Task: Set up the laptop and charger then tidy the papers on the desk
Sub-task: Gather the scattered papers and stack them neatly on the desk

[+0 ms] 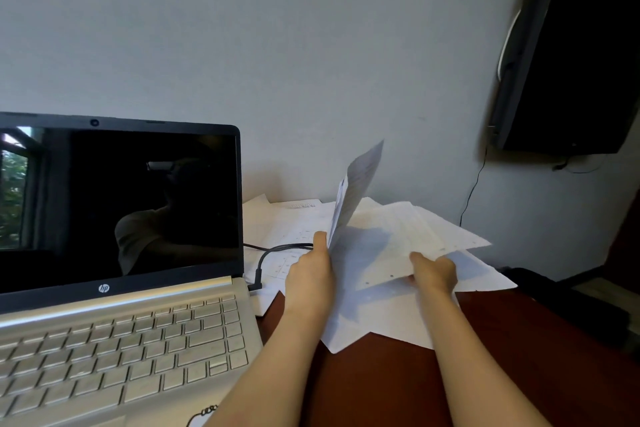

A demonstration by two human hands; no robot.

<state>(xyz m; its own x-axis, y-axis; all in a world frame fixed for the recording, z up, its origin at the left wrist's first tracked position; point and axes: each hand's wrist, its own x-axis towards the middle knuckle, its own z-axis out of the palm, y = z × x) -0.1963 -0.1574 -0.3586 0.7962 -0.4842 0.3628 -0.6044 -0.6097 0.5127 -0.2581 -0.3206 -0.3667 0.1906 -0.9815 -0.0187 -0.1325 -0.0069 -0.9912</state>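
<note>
A silver laptop stands open at the left of the desk, its screen dark. A black charger cable runs across the papers and plugs into the laptop's right side. White papers lie scattered to the right of the laptop. My left hand grips one sheet that stands nearly upright. My right hand holds a few flat sheets lifted a little above the pile.
The reddish-brown desk meets a pale wall at the back. A black screen hangs on the wall at the upper right, with a thin wire dropping from it. A dark object lies by the desk's right edge.
</note>
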